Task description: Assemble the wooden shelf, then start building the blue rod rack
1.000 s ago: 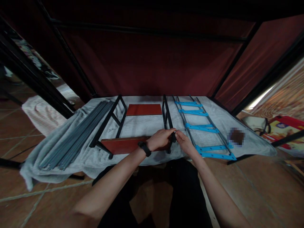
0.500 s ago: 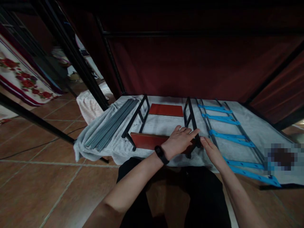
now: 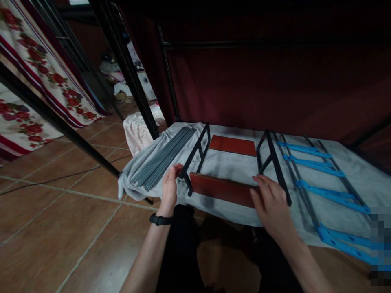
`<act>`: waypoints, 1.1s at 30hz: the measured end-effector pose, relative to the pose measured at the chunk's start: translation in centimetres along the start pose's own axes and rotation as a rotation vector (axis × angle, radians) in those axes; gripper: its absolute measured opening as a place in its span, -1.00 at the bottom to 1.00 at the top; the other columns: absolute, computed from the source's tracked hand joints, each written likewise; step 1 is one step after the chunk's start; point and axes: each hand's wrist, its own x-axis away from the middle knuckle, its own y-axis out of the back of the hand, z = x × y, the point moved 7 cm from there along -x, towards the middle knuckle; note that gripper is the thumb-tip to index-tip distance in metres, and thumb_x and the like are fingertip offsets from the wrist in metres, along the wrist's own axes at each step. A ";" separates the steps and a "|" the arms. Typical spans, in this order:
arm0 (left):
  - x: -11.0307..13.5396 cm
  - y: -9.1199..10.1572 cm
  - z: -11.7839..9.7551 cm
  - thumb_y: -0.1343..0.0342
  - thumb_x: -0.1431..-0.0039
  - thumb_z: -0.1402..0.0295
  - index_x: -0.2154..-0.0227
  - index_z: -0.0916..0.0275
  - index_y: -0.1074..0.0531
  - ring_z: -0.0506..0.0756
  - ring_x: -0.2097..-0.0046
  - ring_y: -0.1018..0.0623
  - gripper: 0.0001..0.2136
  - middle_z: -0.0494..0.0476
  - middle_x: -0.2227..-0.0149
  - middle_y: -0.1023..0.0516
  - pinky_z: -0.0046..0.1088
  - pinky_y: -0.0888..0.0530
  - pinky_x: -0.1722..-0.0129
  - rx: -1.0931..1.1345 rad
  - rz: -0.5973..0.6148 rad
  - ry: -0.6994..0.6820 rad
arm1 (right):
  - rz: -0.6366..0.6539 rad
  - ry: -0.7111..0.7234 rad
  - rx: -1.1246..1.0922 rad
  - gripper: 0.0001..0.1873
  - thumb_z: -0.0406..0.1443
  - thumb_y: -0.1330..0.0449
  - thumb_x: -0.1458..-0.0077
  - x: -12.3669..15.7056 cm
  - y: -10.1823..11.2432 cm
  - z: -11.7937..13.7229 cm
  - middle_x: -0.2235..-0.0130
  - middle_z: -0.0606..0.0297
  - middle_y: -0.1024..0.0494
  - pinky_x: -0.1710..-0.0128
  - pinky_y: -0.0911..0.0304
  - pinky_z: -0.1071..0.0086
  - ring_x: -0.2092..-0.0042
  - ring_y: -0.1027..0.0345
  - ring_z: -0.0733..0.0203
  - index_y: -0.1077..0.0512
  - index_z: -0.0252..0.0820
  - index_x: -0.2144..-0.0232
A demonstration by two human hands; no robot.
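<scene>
A reddish-brown board (image 3: 222,190) stands on its long edge between two black metal end frames. The left frame (image 3: 195,152) and the right frame (image 3: 275,162) rest on a grey cloth. My left hand (image 3: 169,189), wearing a dark wristband, is open beside the left frame's front corner, fingers pointing up, holding nothing. My right hand (image 3: 271,203) is at the board's right end, in front of the right frame. Its fingers are stretched out and apart, reaching over the board's top edge, with the thumb by the front face. Behind lies a second orange-red board (image 3: 232,145).
Grey metal rods (image 3: 165,160) lie bundled on the left. To the right, blue slotted strips (image 3: 332,197) sit across dark rods. Black posts (image 3: 130,77) and a dark red curtain (image 3: 259,85) frame the surface. A cable (image 3: 67,175) crosses the tiled floor.
My left hand has moved from the right frame across to the left frame's front corner. My right hand has shifted inward from outside the right frame to the front board's end. The view has turned left.
</scene>
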 end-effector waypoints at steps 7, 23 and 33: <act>1.6 -3.6 1.1 0.01 -0.24 -0.01 0.00 0.33 -0.49 0.18 0.06 -0.60 -0.48 0.22 0.22 -0.66 -0.25 -0.44 -0.06 0.047 0.130 0.074 | 0.264 0.217 0.090 -0.60 -0.32 0.05 -0.32 -2.6 -7.1 5.5 -0.03 0.05 -0.49 -0.24 0.03 -0.06 -0.06 -0.35 0.00 -0.29 -0.19 -0.16; 2.6 -3.2 2.7 0.17 -0.34 0.17 -0.13 0.25 -0.40 0.16 -0.25 -0.37 -0.55 0.20 -0.19 -0.43 -0.23 -0.25 -0.30 0.114 0.238 -0.055 | 0.500 0.270 -0.038 -0.44 -0.29 0.04 -0.31 -5.9 -10.9 9.2 -0.04 0.10 -0.48 0.03 -0.32 0.11 0.06 -0.45 0.02 -0.03 -0.08 -0.32; 1.2 -2.2 3.6 0.04 -0.23 0.27 -0.20 0.15 -0.26 0.17 -0.24 -0.37 -0.54 0.24 -0.30 -0.27 -0.23 -0.38 -0.18 0.214 0.251 0.015 | 0.828 0.333 -0.233 -0.44 -0.33 -0.07 -0.20 -10.0 -14.5 13.0 0.10 0.30 -0.60 0.23 -0.23 0.39 0.14 -0.49 0.13 -0.20 0.10 -0.24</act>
